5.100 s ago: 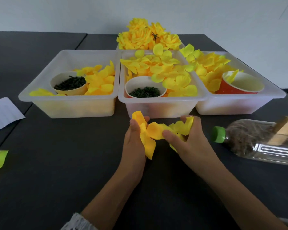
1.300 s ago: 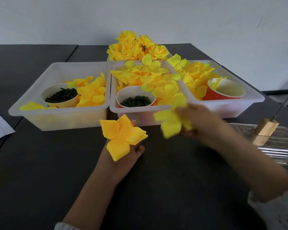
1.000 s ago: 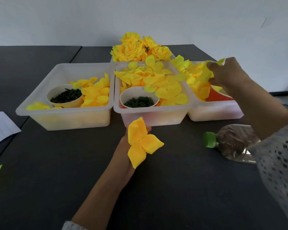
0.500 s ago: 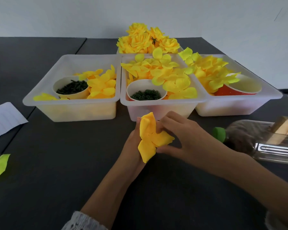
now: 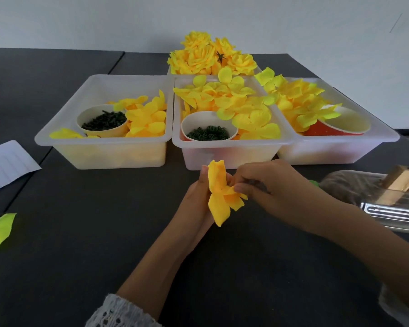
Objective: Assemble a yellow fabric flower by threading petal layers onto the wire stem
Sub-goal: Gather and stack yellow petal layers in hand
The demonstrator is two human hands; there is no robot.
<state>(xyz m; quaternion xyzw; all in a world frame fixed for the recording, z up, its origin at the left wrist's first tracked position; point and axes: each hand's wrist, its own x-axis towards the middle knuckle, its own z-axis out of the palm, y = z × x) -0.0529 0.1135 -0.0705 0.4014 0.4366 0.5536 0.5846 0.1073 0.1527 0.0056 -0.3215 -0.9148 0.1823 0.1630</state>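
Yellow petal layer (image 5: 219, 197), being held upright just in front of the middle tray (image 5: 224, 152), above the dark table (image 5: 80, 244), between both hands. Head view only: left hand (image 5: 196, 199) gripping the layer from behind, fingers curled round its back, thumb tip showing beside the top petal. Right hand (image 5: 272, 190) coming in from the side, fingertips (image 5: 240, 188) pinching at the layer's centre, curled narrow there; whether something small is being held between them cannot be told. Wire stem not showing, presumably being hidden behind the fabric or in the left palm. Looking light, thin and floppy, petals drooping and folding under their own weight, so likely creasing easily and slipping off a stem unless kept bunched; probably best taken hold of at the centre hole where the petals meet, never by a petal tip. Beyond, three clear trays standing side by side: left tray (image 5: 99, 147) with loose petals and a paper cup (image 5: 102, 119) of dark green pieces, the middle one with petals and a similar white cup (image 5: 208, 128), right tray (image 5: 335, 149) with petals draping over a red cup (image 5: 340, 126). Finished yellow flowers (image 5: 210, 57) piling up behind. Plastic bottle (image 5: 376, 199) lying at the right edge.
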